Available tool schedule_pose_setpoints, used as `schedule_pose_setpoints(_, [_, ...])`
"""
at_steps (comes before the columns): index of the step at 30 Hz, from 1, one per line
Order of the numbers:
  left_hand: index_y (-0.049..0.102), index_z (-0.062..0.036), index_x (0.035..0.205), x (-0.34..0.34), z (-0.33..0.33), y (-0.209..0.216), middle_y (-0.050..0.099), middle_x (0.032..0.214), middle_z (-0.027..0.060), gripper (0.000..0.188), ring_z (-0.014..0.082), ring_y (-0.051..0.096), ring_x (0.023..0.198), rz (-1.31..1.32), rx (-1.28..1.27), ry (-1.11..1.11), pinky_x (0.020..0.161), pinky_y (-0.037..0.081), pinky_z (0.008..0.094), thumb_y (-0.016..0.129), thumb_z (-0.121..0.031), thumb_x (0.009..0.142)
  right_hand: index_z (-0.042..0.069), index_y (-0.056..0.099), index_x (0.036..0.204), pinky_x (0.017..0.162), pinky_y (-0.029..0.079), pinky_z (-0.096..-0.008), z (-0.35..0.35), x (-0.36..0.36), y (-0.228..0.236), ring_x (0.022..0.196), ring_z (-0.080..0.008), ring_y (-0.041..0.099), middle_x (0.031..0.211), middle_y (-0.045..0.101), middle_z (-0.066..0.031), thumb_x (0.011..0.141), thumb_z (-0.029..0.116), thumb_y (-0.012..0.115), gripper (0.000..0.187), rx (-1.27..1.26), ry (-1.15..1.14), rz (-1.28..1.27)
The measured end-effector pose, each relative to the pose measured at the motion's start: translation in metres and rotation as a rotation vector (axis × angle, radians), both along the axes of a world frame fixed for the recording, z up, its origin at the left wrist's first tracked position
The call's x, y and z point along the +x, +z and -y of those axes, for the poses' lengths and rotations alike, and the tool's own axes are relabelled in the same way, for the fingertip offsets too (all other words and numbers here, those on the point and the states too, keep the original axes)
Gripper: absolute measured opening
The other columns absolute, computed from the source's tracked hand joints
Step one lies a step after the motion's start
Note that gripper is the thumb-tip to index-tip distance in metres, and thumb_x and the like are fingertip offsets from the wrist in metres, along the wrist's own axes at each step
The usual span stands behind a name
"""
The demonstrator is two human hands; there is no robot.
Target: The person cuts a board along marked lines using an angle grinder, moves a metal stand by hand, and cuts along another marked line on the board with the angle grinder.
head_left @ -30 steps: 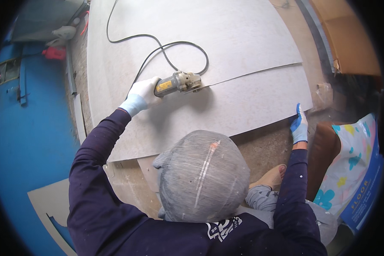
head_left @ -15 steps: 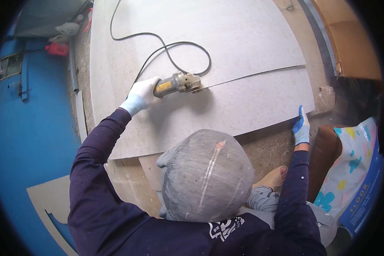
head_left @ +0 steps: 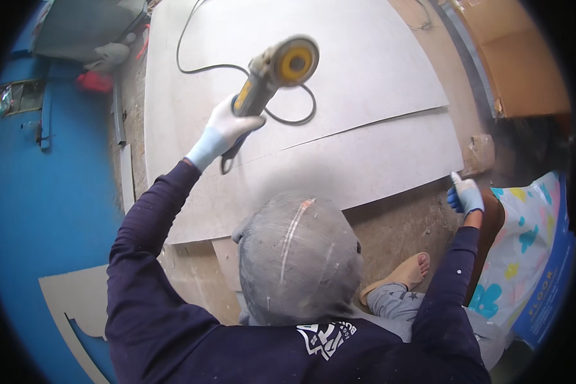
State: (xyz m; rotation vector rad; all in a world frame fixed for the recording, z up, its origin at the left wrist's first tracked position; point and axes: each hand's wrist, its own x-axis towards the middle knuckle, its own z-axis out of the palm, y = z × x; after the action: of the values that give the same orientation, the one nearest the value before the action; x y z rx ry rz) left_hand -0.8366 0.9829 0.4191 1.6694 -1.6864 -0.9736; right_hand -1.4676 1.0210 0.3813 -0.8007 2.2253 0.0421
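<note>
My left hand [head_left: 224, 131], in a white glove, is shut on the body of a yellow angle grinder [head_left: 262, 80]. The grinder is lifted off the sheet with its disc [head_left: 296, 62] facing up. Its black cable [head_left: 192, 64] loops across the large grey board [head_left: 365, 160] lying on the floor. A thin cut line [head_left: 377, 121] runs across the board toward its right edge. My right hand [head_left: 465, 195], in a blue and white glove, sits at the board's near right corner with one finger touching the edge. Whether it grips the edge cannot be told.
A blue floor [head_left: 51, 192] lies to the left, with a cut-off board piece [head_left: 70, 301] on it. A brown cardboard box [head_left: 525, 70] stands at the upper right and a floral cloth [head_left: 525, 249] at the right. A sandalled foot [head_left: 406, 272] rests on the dusty floor below the board.
My left hand has lifted the grinder off the cut line and tipped it upward, so its disc now faces up. My right hand stays at the board's corner.
</note>
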Motion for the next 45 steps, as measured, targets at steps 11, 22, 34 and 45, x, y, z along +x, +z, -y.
schedule_pose_setpoints(11, [0.063, -0.0044, 0.117, -0.125, 0.043, 0.034, 0.07, 0.096, 0.0091, 0.031, 0.0199, 0.069, 0.072, -1.119, 0.463, 0.074, 0.064, 0.059, 0.0365, 0.072, -0.027, 0.097, 0.001, 0.062, 0.137, 0.083, 0.052, -0.0284, 0.068, 0.306, 0.088, 0.096, -0.0108, 0.064, 0.111, 0.07, -0.0052, 0.111, 0.042, 0.053, 0.05, -0.909, 0.316, 1.078])
schedule_pose_setpoints(22, [0.067, -0.0053, 0.11, -0.159, 0.056, -0.001, 0.071, 0.091, 0.0096, 0.035, 0.0235, 0.07, 0.072, -1.63, 0.715, -0.136, 0.066, 0.061, 0.0424, 0.064, -0.038, 0.099, 0.011, 0.069, 0.116, 0.05, 0.04, -0.0199, 0.122, 0.312, 0.038, 0.062, -0.0036, 0.052, 0.081, 0.06, 0.0049, 0.104, 0.05, 0.064, 0.042, -0.614, 0.117, 1.307])
schedule_pose_setpoints(34, [0.066, -0.0042, 0.12, -0.166, 0.052, 0.054, 0.071, 0.099, 0.0102, 0.034, 0.021, 0.073, 0.085, -1.304, 0.186, -0.33, 0.061, 0.059, 0.0315, 0.066, -0.033, 0.102, -0.004, 0.057, 0.134, 0.082, 0.065, -0.036, 0.16, 0.329, 0.154, 0.099, -0.0234, 0.071, 0.111, 0.066, -0.0137, 0.098, 0.059, 0.068, 0.072, -0.842, 0.383, 1.213])
schedule_pose_setpoints(45, [0.065, -0.0001, 0.111, -0.172, 0.081, 0.103, 0.07, 0.093, 0.012, 0.036, 0.0249, 0.075, 0.079, -1.298, 0.172, -0.206, 0.056, 0.062, 0.0392, 0.072, -0.031, 0.093, 0.003, 0.057, 0.134, 0.077, 0.064, -0.0359, 0.204, 0.343, 0.21, 0.095, -0.021, 0.07, 0.109, 0.066, -0.0115, 0.093, 0.056, 0.076, 0.07, -0.684, 0.465, 1.135])
